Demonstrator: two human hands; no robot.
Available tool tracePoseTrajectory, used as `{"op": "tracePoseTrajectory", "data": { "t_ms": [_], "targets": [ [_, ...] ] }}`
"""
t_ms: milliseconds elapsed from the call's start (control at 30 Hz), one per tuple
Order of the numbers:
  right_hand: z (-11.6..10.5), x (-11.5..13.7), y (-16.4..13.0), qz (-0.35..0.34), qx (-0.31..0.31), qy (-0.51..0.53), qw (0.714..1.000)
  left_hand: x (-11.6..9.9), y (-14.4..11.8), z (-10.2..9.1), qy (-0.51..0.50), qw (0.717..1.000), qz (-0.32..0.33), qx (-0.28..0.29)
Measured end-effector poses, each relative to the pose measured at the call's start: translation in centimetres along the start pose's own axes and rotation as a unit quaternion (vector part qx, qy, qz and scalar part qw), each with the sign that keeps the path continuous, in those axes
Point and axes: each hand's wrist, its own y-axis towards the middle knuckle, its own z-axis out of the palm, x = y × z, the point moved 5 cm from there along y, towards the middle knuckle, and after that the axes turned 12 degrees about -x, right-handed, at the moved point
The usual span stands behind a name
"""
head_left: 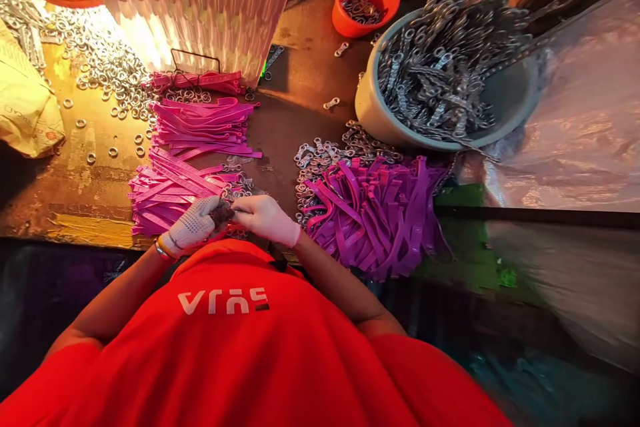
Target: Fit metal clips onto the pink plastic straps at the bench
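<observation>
My left hand (193, 223), in a white glove with dark dots, is closed near the table's front edge. My right hand (269, 219), in a plain white glove, meets it with fingers pinched together. Between the fingertips is a small dark patch, too small and blurred to name. Beside my left hand lies a pile of pink straps (167, 193), with another bunch of pink straps (200, 123) behind it. Purple straps (373, 213) are heaped to the right of my right hand, over small metal links (313, 155).
Metal rings (113, 73) are scattered at the left, near a yellow bag (27, 97) and a ribbed translucent panel (195, 0). A pale bucket (367, 107) full of metal chain pieces (440, 73) and an orange cup (345, 21) stand back right. Plastic sheeting (590, 107) covers the far right.
</observation>
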Motion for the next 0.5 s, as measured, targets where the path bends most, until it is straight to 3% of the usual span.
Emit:
{"op": "tracePoseTrajectory", "data": {
  "t_ms": [133, 200, 267, 333, 400, 433, 500],
  "targets": [
    [0.7, -0.2, 0.0, 0.033, -0.139, -0.006, 0.99, 0.6, 1.2, 1.3, -0.202, 0.972, -0.121, -0.014],
    [1.0, -1.0, 0.0, 0.079, -0.184, -0.025, 0.979, 0.6, 2.1, 1.9, -0.245, 0.96, -0.136, -0.01],
    [1.1, -2.3, 0.2, 0.137, -0.186, -0.002, 0.973, 0.4, 3.5, 2.2, -0.231, 0.965, -0.123, 0.003],
    [0.6, -3.7, 0.6, 0.176, -0.194, 0.041, 0.964, -0.1, 5.8, 1.7, -0.152, 0.985, -0.078, -0.003],
    [-0.4, -4.9, 1.0, 0.192, -0.226, 0.075, 0.952, -1.5, 9.3, 0.8, -0.007, 0.999, 0.011, -0.046],
    [-1.0, -5.3, 1.2, 0.196, -0.244, 0.087, 0.946, -2.7, 11.4, 0.3, 0.087, 0.991, 0.072, -0.076],
    [-1.5, -5.8, 1.6, 0.198, -0.26, 0.103, 0.939, -5.4, 15.9, 0.0, 0.267, 0.937, 0.176, -0.139]
  ]
}}
